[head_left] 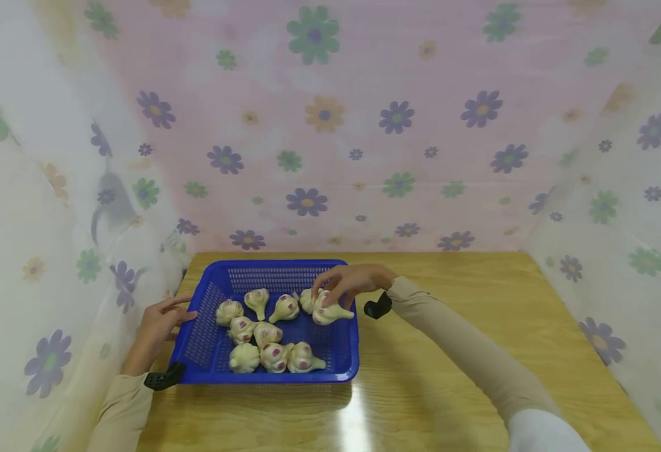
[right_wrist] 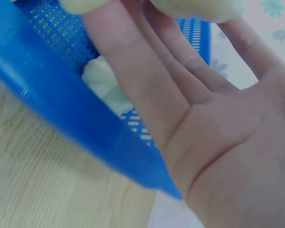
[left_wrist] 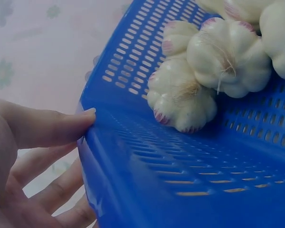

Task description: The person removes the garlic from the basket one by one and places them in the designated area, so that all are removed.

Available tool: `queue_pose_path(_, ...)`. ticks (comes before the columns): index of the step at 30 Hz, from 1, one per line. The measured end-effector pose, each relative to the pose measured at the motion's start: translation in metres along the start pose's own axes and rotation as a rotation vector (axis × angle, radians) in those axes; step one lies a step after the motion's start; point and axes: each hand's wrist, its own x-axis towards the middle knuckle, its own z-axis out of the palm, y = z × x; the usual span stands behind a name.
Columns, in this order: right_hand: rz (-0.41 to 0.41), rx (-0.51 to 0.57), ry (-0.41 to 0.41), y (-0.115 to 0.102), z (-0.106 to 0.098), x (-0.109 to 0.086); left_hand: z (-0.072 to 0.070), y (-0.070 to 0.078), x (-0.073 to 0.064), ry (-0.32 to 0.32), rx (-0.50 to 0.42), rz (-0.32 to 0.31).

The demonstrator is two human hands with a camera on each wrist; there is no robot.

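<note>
- Garlic bulb [head_left: 326, 312], right of centre in the head view: judged light and firm; the dry, papery skin may slide or flake, and the cloves could bruise or split under a hard squeeze.
- Hold: best taken round the fat body; the stalk [head_left: 346, 312], pointing toward the right of the frame, looks a weaker handle.
- Grip: right hand [head_left: 358, 280] comes over from the right, fingers and thumb bent round the body from above. Bulb sits under the fingertips, stalk sticking out uncovered. Whether it clears the basket floor, cannot tell.
- Neighbour bulb [head_left: 306, 300]: just left of the held one, partly hidden; finger contact not resolved.
- Other bulbs [head_left: 274, 356]: loose group, centre and lower left of the basket.
- Blue basket [head_left: 285, 378]: left hand [head_left: 159, 323] pinches its left rim, thumb on top, fingers outside.
- Wooden table [head_left: 449, 389] underneath, lower frame; flowered backdrop [head_left: 364, 166] fills the upper frame.
</note>
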Motion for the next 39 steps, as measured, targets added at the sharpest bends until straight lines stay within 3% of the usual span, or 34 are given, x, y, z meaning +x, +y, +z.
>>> queue_pose_path(11, -0.055, 0.071, 0.136, 0.012, -0.009, -0.031, -0.004, -0.008, -0.011, 0.016, -0.002, -0.037)
queue_pose_path(20, -0.073, 0.054, 0.292, 0.023, -0.018, -0.060, -0.003, -0.003, -0.011, 0.011, 0.010, -0.023)
queue_pose_path(34, -0.169, 0.154, 0.445, 0.048, -0.024, -0.082, 0.000, -0.003, -0.007, 0.022, 0.030, -0.006)
queue_pose_path(39, -0.177, 0.174, 0.545, 0.060, -0.025, -0.084, 0.001, 0.000, -0.005, 0.034, 0.041, 0.015)
